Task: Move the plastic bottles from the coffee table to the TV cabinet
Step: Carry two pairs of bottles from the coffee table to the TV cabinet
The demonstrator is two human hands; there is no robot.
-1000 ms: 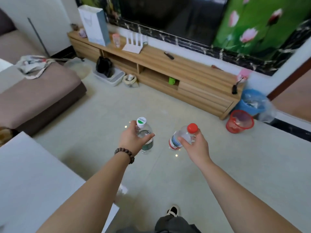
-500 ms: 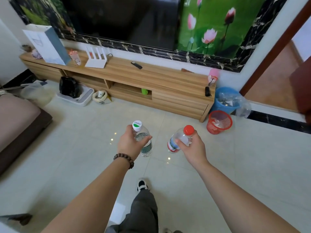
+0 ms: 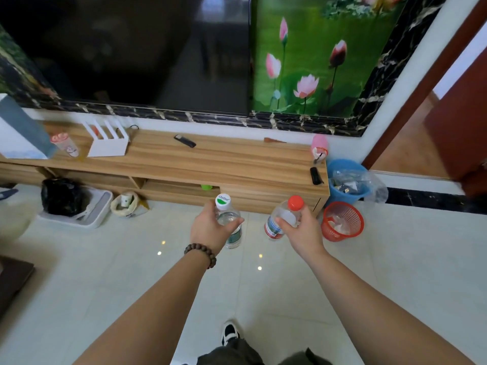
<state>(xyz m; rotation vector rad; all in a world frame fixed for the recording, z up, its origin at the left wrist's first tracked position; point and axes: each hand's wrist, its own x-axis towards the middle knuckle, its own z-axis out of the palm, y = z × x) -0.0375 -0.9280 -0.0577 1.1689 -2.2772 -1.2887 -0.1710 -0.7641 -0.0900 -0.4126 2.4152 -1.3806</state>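
Observation:
My left hand (image 3: 210,227) grips a clear plastic bottle with a white and green cap (image 3: 228,219), held upright over the tiled floor. A clear bottle with a red cap (image 3: 284,216) and a red and white label is tilted in my right hand (image 3: 303,230). Both bottles are held out in front of the long wooden TV cabinet (image 3: 210,159), just short of its front edge and below its top. The coffee table is out of view.
On the cabinet top stand a white router (image 3: 108,143), a pink cup (image 3: 64,144), a blue-white bag (image 3: 18,133), a remote (image 3: 185,140), a black item (image 3: 315,175) and a pink toy (image 3: 319,146). A red basket (image 3: 342,222) and blue bin (image 3: 347,180) sit at its right end. A tray with a black bag (image 3: 76,206) lies left.
I have walked from beside the coffee table and sofa toward the TV cabinet, which now looms closer and faces me squarely. Both hands still hold their bottles the same way.

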